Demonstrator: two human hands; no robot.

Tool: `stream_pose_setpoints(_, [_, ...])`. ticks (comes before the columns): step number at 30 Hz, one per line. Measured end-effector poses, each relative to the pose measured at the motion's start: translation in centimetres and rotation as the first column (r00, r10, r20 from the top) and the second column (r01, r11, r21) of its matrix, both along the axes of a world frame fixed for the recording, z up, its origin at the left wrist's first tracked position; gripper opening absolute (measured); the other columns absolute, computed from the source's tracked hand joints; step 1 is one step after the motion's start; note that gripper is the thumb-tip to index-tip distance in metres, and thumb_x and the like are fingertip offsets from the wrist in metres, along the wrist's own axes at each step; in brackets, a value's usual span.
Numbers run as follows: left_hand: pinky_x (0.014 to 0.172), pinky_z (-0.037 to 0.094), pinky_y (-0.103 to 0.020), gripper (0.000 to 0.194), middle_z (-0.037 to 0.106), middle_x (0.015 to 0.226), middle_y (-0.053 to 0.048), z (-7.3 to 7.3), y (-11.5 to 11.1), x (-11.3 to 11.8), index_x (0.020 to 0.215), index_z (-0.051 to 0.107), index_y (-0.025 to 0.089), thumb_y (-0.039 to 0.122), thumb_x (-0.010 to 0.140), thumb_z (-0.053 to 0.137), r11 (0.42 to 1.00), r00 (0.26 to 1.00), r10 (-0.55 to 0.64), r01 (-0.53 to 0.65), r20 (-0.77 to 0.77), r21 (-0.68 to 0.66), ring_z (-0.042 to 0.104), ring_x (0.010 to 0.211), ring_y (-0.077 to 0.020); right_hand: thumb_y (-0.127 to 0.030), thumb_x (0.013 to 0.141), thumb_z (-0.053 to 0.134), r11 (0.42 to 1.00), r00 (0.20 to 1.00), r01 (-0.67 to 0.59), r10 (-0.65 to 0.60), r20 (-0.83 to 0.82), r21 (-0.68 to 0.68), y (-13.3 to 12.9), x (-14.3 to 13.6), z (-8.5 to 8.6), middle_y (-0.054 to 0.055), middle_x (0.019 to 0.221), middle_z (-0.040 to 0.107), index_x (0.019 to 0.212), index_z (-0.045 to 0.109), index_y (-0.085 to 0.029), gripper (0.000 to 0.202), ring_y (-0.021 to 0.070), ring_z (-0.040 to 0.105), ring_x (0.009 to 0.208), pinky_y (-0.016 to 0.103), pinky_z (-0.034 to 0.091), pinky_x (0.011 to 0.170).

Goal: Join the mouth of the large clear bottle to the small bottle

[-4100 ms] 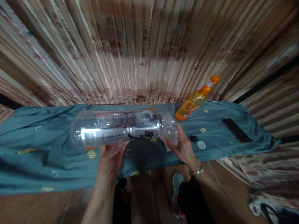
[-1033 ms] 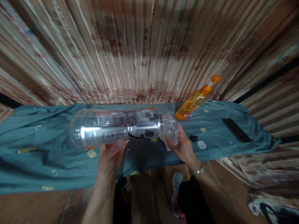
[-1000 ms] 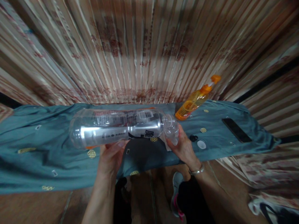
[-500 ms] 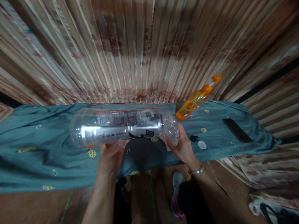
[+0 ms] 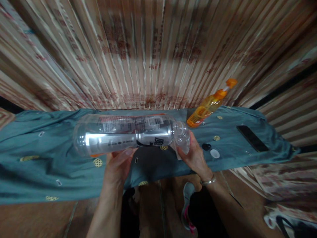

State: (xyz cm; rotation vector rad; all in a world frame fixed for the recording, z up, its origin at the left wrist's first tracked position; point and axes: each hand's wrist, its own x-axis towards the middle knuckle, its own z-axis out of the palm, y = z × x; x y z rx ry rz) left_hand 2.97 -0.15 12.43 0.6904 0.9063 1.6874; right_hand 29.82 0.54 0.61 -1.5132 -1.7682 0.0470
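1. Head view: the left hand (image 5: 119,165) curls partly open under the clear bottle (image 5: 126,135), which lies sideways above the tabletop (image 5: 158,165).
2. The right hand (image 5: 194,155) closes around its neck end.
3. On the right, the orange pump bottle (image 5: 205,109) stands far, the phone (image 5: 252,138) nearer.

Table (image 5: 153,168) under teal cloth (image 5: 81,180) — orange pump bottle (image 5: 206,108) near back edge, black phone (image 5: 252,138) at right — small black piece (image 5: 206,146) beside white disc (image 5: 214,153).

Left hand's (image 5: 120,163) fingers hidden behind clear bottle (image 5: 126,134)
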Motion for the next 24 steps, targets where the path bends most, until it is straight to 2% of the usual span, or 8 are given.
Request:
stream_pose_setpoints(6, [0.089,0.067,-0.054,0.052,0.083,0.104,-0.007,-0.33,0.00,-0.09,0.102,0.078,0.030,0.035,0.054,0.096,1.000,1.000,-0.025,0.025,0.003,0.008,0.079,0.103,-0.0392,-0.049,0.097,0.063,1.000,1.000,0.008,-0.008,0.005,-0.016,0.08,0.02,-0.06,0.021,0.157,0.058,0.168,0.026,-0.021,0.084,0.0396,0.062,0.142,0.064,0.057,0.112])
stream_pose_setpoints(16, [0.080,0.069,-0.051,0.058,0.083,0.104,-0.006,-0.21,0.22,0.07,0.103,0.078,0.030,0.038,0.050,0.099,1.000,1.000,-0.007,0.007,-0.007,-0.007,0.079,0.087,-0.0344,-0.049,0.097,0.063,1.000,0.999,0.011,-0.011,0.031,0.009,0.08,0.24,-0.38,0.021,0.155,0.061,0.170,0.021,-0.020,0.089,0.0389,0.066,0.137,0.062,0.061,0.108])
stream_pose_setpoints(24, [0.088,0.068,-0.053,0.060,0.083,0.103,-0.007,-0.61,0.34,-0.06,0.107,0.078,0.029,0.039,0.052,0.100,0.999,0.999,-0.037,0.037,0.028,0.016,0.080,0.096,-0.0367,-0.046,0.097,0.064,1.000,0.999,-0.006,0.005,0.034,0.020,0.11,0.38,-0.51,0.021,0.160,0.056,0.172,0.015,-0.019,0.094,0.0384,0.063,0.142,0.062,0.060,0.110])
